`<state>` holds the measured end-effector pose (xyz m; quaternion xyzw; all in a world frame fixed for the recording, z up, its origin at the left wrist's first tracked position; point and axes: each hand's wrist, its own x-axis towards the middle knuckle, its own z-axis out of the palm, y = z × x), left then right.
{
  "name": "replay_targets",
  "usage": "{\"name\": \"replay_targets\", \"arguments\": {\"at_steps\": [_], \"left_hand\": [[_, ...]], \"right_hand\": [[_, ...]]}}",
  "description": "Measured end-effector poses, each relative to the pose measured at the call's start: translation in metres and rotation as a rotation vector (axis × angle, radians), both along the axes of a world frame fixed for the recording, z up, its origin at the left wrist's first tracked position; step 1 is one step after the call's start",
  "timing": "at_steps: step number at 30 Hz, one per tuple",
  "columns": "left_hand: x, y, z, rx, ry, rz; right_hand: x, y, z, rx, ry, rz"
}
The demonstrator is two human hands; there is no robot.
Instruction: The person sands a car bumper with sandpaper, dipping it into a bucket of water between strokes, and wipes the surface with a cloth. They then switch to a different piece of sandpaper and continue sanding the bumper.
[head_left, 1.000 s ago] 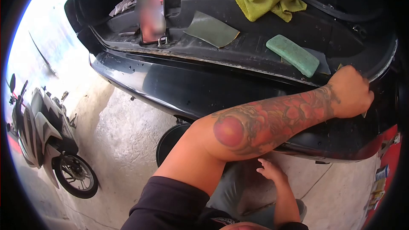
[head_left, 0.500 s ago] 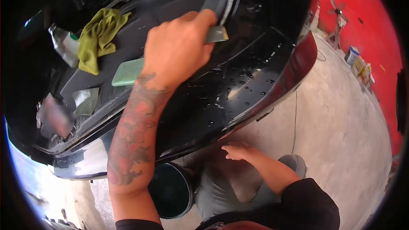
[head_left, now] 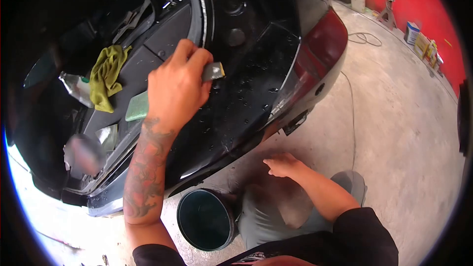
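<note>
My left hand [head_left: 177,86] is closed around a folded piece of grey sandpaper [head_left: 213,72], whose end sticks out past the thumb side. It presses near the dark rubber seal [head_left: 197,10] at the edge of a wet black car body panel [head_left: 246,83]. Water drops dot that panel. Just left of the wrist lies a light green block [head_left: 137,107], partly hidden by the arm. My right hand [head_left: 282,164] hangs low by my knee, holding nothing, its fingers loosely stretched.
An olive-green cloth [head_left: 106,76] and a clear bottle [head_left: 76,88] lie on the car's dark trim. Nearby is a grey sheet [head_left: 107,137]. Below the car stands a dark bucket [head_left: 183,219] of liquid. A cable [head_left: 352,113] crosses the floor; containers [head_left: 413,33] line the red wall.
My view has shifted, so the car and my left hand sit farther left. The left hand keeps hold of the sandpaper along the panel. More of the bucket shows. My right hand stays low.
</note>
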<state>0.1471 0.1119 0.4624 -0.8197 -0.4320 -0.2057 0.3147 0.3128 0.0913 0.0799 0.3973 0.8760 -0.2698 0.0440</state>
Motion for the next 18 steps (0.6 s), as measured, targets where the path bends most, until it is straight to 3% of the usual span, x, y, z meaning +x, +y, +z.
{"name": "replay_targets", "arguments": {"at_steps": [4, 8, 14, 18], "left_hand": [[0.006, 0.013, 0.002, 0.025, -0.021, 0.061], [0.014, 0.031, 0.018, 0.307, 0.004, -0.074], [0.001, 0.016, -0.003, 0.198, 0.046, 0.012], [0.014, 0.038, 0.013, 0.304, -0.041, -0.031]], "right_hand": [[0.011, 0.003, 0.019, -0.07, 0.047, -0.02], [0.007, 0.005, 0.026, -0.1, -0.006, -0.012], [0.009, 0.001, 0.04, -0.144, -0.065, -0.02], [0.008, 0.003, 0.028, -0.149, -0.063, -0.008]]}}
